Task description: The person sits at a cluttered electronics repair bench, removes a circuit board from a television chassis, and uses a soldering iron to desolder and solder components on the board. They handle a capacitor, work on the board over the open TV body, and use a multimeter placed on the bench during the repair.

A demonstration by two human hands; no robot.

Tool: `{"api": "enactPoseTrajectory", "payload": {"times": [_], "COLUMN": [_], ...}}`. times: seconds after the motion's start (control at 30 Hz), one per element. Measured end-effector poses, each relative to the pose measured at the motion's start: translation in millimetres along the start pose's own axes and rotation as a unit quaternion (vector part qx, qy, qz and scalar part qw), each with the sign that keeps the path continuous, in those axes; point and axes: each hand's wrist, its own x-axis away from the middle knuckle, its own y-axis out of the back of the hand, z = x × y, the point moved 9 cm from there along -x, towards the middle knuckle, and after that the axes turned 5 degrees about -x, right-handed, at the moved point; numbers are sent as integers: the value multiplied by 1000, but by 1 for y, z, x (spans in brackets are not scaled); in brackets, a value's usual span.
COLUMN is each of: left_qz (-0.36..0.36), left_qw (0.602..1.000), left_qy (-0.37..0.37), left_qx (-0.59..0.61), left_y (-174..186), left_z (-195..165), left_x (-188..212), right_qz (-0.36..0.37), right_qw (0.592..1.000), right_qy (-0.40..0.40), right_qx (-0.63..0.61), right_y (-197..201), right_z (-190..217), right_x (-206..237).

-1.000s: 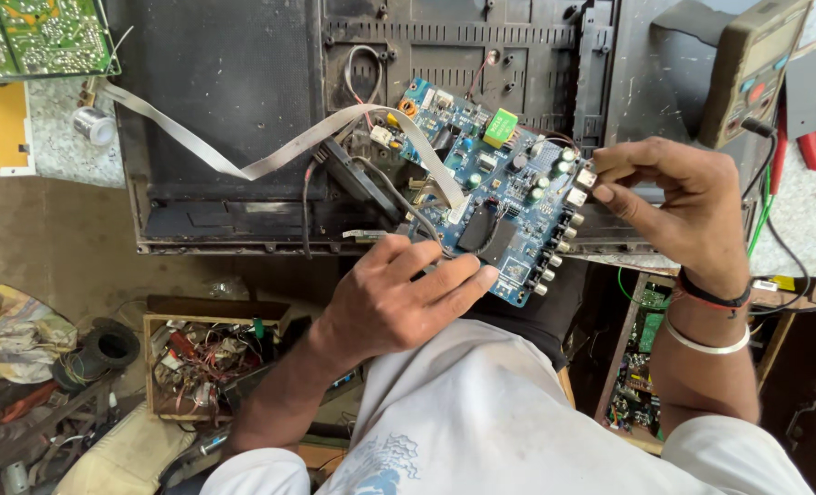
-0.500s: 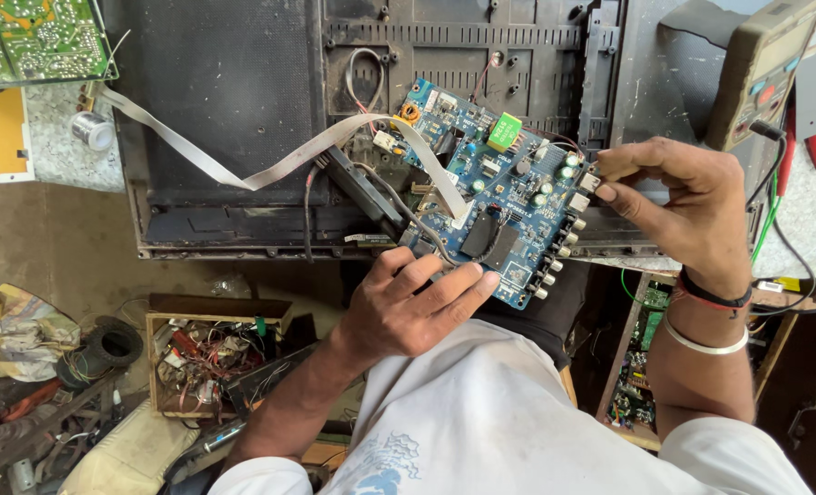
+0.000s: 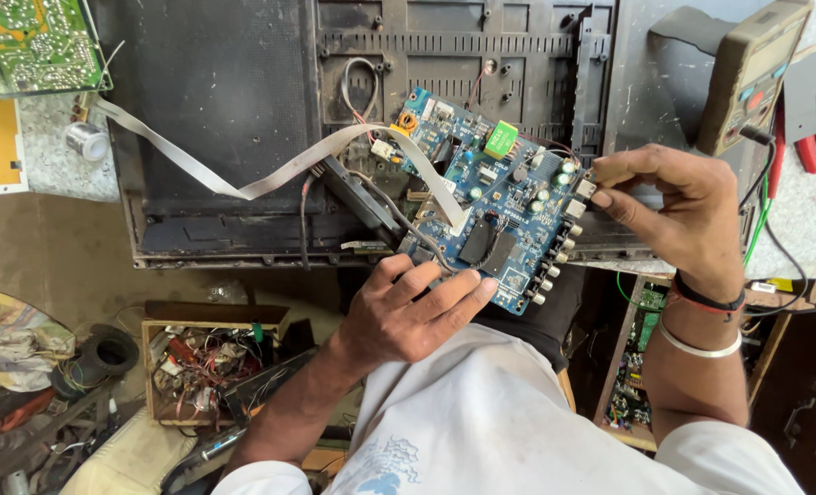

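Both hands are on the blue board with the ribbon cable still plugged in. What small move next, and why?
Probably steady the blue circuit board with the left hand while the right hand works its connector edge: the white ribbon cable looks attached.

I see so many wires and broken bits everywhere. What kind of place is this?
Probably an electronics repair workshop. Both hands, left hand and right hand, hold a blue circuit board over an opened black casing; a multimeter and a wooden box of loose parts sit nearby.
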Motion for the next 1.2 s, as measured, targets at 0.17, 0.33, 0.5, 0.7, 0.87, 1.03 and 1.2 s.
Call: {"api": "enactPoseTrajectory", "payload": {"times": [0.17,0.33,0.5,0.7,0.87,1.03,1.2], "left_qz": [-28,-91,-185,-268,-273,-285,-346], "left_qw": [999,990,906,846,836,832,826], "left_qy": [11,74,324,341,324,319,317], "left_qx": [35,81,202,310,349,352,313], "left_y": [11,41,64,66,56,49,47], "left_z": [6,34,98,122,120,122,127], "left_x": [-10,-33,-35,-28,-9,12,38], "right_qz": [-24,-145,-51,-47,-74,-81,-67], "right_qw": [996,966,997,992,992,985,984], "right_qy": [47,45,57,116,99,59,51], "right_qx": [-76,-210,-18,4,-27,-140,-157], "right_y": [-3,-3,-51,-101,-124,-134,-140], "right_z": [26,44,69,79,69,54,47], "right_x": [-8,-14,-29,-58,-76,-78,-75]}}
